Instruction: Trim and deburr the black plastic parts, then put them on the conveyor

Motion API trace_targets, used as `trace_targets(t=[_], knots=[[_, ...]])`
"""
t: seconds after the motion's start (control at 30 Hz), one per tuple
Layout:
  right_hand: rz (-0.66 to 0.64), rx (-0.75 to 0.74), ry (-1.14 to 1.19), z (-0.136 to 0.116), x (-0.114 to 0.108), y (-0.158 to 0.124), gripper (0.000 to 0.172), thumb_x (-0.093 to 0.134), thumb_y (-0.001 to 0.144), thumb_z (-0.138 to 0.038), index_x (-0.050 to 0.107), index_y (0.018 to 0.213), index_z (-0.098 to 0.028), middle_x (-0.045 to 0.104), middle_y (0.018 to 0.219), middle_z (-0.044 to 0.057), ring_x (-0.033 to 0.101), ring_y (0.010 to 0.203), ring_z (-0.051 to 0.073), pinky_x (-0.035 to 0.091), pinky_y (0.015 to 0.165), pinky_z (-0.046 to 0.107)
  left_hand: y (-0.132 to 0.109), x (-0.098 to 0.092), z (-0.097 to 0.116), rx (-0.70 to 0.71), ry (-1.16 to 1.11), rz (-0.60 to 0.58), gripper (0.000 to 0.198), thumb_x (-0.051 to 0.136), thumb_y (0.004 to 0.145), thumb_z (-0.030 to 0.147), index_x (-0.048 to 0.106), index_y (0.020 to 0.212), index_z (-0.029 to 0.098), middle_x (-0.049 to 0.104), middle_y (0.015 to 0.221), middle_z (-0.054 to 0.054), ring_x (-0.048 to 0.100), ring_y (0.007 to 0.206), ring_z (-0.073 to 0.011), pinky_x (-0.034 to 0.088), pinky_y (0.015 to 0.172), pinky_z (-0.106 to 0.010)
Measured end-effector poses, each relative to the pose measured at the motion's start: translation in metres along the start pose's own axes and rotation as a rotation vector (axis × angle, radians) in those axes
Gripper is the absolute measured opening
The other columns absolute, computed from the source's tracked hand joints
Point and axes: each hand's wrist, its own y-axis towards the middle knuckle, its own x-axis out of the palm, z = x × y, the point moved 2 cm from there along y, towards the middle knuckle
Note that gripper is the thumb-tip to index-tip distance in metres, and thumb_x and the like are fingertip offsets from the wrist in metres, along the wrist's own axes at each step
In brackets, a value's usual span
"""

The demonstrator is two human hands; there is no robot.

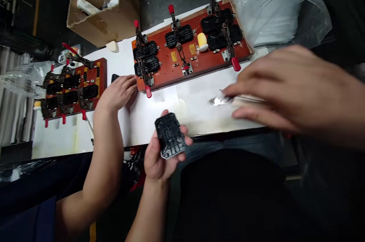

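My left hand (163, 166) holds a black moulded plastic part (171, 135), a flat piece with ribs and a grid on its upper face. Thumb and fingers grip it by its sides, above the table's front edge. On the right, my right hand (273, 89) is smeared by motion, with its thumb below the other fingers. Beside its fingertips lies a small shiny metal object (219, 101), too blurred to name. Something pale and thin shows between thumb and fingers; whether it is held I cannot tell.
A red-brown fixture board (168, 78) with red-handled toggle clamps carries several black parts and a yellow-and-white cylinder (202, 42). A second clamp board (102, 78) stands left. A co-worker's hand (118, 91) rests between them. Behind are a cardboard box (99, 25) and a plastic bag (273, 13).
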Motion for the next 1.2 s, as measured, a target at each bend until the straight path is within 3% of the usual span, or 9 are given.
trace_targets(t=[0.17, 0.3, 0.43, 0.7, 0.8, 0.9, 1.0, 1.03, 1.2], knots=[[-0.090, 0.480, -0.110, 0.088, 0.025, -0.049, 0.057, 0.061, 0.109, -0.056, 0.068, 0.147, -0.014, 0.064, 0.139, 0.018, 0.053, 0.138, 0.045, 0.036, 0.112, 0.068, 0.005, -0.006, 0.000, -0.056, 0.025, 0.034, 0.064, 0.070, 0.101, 0.028, 0.046, 0.160, 0.032, 0.069, 0.110, -0.010, 0.072, 0.083, -0.0175, 0.052, 0.041, -0.011], [-0.097, 0.562, -0.137, 0.120, 0.053, -0.065, 0.051, 0.075, 0.101, -0.047, 0.074, 0.138, -0.013, 0.063, 0.141, 0.018, 0.051, 0.139, 0.045, 0.026, 0.118, 0.073, 0.006, 0.011, -0.012, -0.109, 0.061, -0.027, 0.082, 0.072, 0.097, 0.021, 0.032, 0.167, 0.038, 0.067, 0.113, -0.008, 0.071, 0.086, -0.0176, 0.051, 0.041, -0.012], [-0.015, 0.478, -0.157, 0.105, 0.064, -0.061, 0.044, 0.071, 0.105, -0.045, 0.072, 0.139, -0.017, 0.063, 0.146, 0.018, 0.053, 0.138, 0.043, 0.036, 0.114, 0.066, 0.004, 0.024, -0.016, -0.103, 0.082, -0.074, 0.097, 0.073, 0.094, 0.017, 0.020, 0.169, 0.045, 0.065, 0.118, -0.007, 0.071, 0.093, -0.0182, 0.053, 0.047, -0.013], [-0.100, 0.320, 0.034, 0.044, 0.110, -0.055, 0.020, 0.055, 0.097, -0.016, 0.072, 0.107, -0.018, 0.071, 0.099, 0.009, 0.068, 0.092, 0.030, 0.051, 0.084, 0.043, 0.011, 0.047, 0.000, 0.083, 0.336, 0.023, 0.108, 0.064, 0.087, 0.007, 0.008, 0.169, 0.051, 0.064, 0.126, -0.006, 0.067, 0.102, -0.0206, 0.055, 0.060, -0.023], [0.091, 0.367, 0.121, 0.030, 0.125, -0.056, 0.020, 0.055, 0.097, -0.013, 0.071, 0.106, -0.021, 0.069, 0.099, 0.006, 0.068, 0.092, 0.027, 0.051, 0.082, 0.041, 0.020, 0.057, 0.038, 0.334, 0.529, 0.051, 0.099, 0.061, 0.089, 0.009, 0.018, 0.165, 0.054, 0.062, 0.128, -0.006, 0.065, 0.106, -0.0226, 0.056, 0.064, -0.027], [0.230, 0.444, 0.165, 0.024, 0.136, -0.055, 0.018, 0.056, 0.097, -0.012, 0.070, 0.101, -0.024, 0.068, 0.096, 0.005, 0.067, 0.089, 0.027, 0.053, 0.081, 0.041, 0.044, 0.073, 0.108, 0.832, 0.814, 0.067, 0.103, 0.069, 0.090, 0.017, 0.010, 0.163, 0.061, 0.060, 0.130, -0.005, 0.064, 0.108, -0.0251, 0.058, 0.067, -0.030], [0.275, 0.458, 0.208, 0.021, 0.139, -0.055, 0.019, 0.056, 0.096, -0.013, 0.071, 0.099, -0.026, 0.068, 0.095, 0.004, 0.068, 0.088, 0.027, 0.056, 0.078, 0.042, 0.089, 0.096, 0.195, 1.240, 1.121, 0.361, 0.110, 0.069, 0.094, 0.028, -0.008, 0.167, 0.055, 0.055, 0.144, -0.007, 0.065, 0.117, -0.0262, 0.063, 0.083, -0.039], [0.282, 0.457, 0.214, 0.020, 0.138, -0.055, 0.020, 0.056, 0.096, -0.014, 0.071, 0.099, -0.026, 0.068, 0.096, 0.004, 0.068, 0.088, 0.028, 0.057, 0.078, 0.043, 0.108, 0.101, 0.222, 1.232, 1.229, 0.548, 0.102, 0.061, 0.099, 0.031, -0.011, 0.170, 0.044, 0.054, 0.150, -0.010, 0.065, 0.122, -0.0255, 0.062, 0.092, -0.040], [0.313, 0.447, 0.245, 0.022, 0.143, -0.060, 0.022, 0.056, 0.095, -0.012, 0.071, 0.098, -0.027, 0.069, 0.098, 0.005, 0.071, 0.090, 0.028, 0.062, 0.078, 0.045, 0.175, 0.106, 0.311, 0.930, 1.482, 0.738, 0.089, 0.078, 0.096, 0.034, 0.029, 0.165, 0.007, 0.065, 0.140, -0.024, 0.068, 0.124, -0.0330, 0.056, 0.109, -0.051]])
